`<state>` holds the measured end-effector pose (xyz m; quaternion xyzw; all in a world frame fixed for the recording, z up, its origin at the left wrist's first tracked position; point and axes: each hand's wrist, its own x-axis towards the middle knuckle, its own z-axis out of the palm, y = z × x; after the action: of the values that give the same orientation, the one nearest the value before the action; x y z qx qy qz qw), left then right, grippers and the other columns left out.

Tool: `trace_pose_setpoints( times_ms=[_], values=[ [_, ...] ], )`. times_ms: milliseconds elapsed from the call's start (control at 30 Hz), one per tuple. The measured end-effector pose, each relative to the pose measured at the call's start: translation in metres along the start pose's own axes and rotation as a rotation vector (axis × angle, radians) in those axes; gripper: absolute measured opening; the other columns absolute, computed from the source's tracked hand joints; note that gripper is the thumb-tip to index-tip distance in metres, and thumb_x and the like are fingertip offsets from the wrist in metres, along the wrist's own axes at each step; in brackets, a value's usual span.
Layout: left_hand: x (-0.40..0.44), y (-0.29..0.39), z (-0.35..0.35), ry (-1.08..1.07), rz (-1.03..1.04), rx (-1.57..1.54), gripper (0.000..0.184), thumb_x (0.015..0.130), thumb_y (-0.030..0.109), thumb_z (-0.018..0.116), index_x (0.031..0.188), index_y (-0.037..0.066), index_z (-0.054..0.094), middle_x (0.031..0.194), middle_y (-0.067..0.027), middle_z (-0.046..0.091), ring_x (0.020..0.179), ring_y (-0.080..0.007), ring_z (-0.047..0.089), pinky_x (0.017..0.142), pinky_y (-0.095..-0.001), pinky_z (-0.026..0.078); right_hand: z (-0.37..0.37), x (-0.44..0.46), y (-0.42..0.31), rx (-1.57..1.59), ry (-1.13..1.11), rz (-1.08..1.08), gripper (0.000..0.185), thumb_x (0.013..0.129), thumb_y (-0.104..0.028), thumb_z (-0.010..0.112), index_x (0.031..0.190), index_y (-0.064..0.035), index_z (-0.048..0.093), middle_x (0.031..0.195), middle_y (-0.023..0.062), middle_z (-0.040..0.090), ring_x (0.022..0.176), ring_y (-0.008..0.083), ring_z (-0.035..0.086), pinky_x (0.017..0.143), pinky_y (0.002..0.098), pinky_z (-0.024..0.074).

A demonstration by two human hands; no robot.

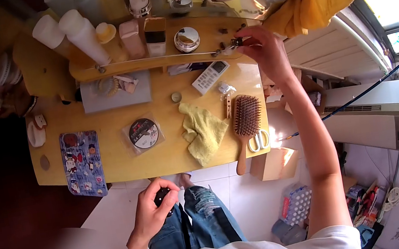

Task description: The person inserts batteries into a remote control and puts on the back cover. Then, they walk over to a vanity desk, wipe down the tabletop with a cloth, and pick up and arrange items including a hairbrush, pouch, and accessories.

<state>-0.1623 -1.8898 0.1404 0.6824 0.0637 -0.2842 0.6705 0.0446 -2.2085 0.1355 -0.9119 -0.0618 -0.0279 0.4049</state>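
Note:
My right hand (265,52) reaches to the right end of the wooden shelf (127,68). Its thumb and fingers pinch a small dark object (237,42), too small to name. A few other tiny dark items (222,47) lie on the shelf beside it. Low in front of my body, my left hand (154,208) is curled round a black thing with white dots (162,196), mostly hidden by the fingers. Below my right hand, on the table (172,152), lie a paddle hairbrush (247,115), white-handled scissors (259,141) and a yellow-green cloth (201,132).
White bottles (81,33), a pink box (131,39) and a silver-lidded jar (187,39) stand on the shelf before a mirror. A white remote control (211,76), a disc in a sleeve (143,134) and a patterned pouch (82,162) lie on the table. A cardboard box (274,163) sits on the floor.

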Motion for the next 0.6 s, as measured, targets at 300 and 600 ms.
trace_pose_setpoints(
  times_ms=[300, 600],
  values=[
    [-0.002, -0.003, -0.007, 0.01, -0.007, 0.0, 0.014, 0.084, 0.015, 0.057, 0.086, 0.002, 0.055, 0.072, -0.0025, 0.055, 0.068, -0.0081, 0.052, 0.065, -0.0222, 0.042, -0.007, 0.016, 0.008, -0.462, -0.138, -0.37, 0.021, 0.072, -0.006, 0.066, 0.092, -0.0022, 0.06, 0.096, 0.0125, 0.058, 0.084, 0.033, 0.059, 0.071, 0.0401, 0.0477],
    [-0.003, -0.003, -0.008, 0.007, 0.03, 0.007, 0.014, 0.085, 0.016, 0.057, 0.086, 0.002, 0.055, 0.071, -0.0026, 0.056, 0.068, -0.0085, 0.053, 0.065, -0.0228, 0.042, 0.003, 0.02, 0.01, -0.609, -0.189, -0.518, 0.026, 0.073, -0.005, 0.064, 0.099, -0.0055, 0.059, 0.097, 0.0113, 0.057, 0.085, 0.0314, 0.059, 0.073, 0.0388, 0.0484]
  ],
)
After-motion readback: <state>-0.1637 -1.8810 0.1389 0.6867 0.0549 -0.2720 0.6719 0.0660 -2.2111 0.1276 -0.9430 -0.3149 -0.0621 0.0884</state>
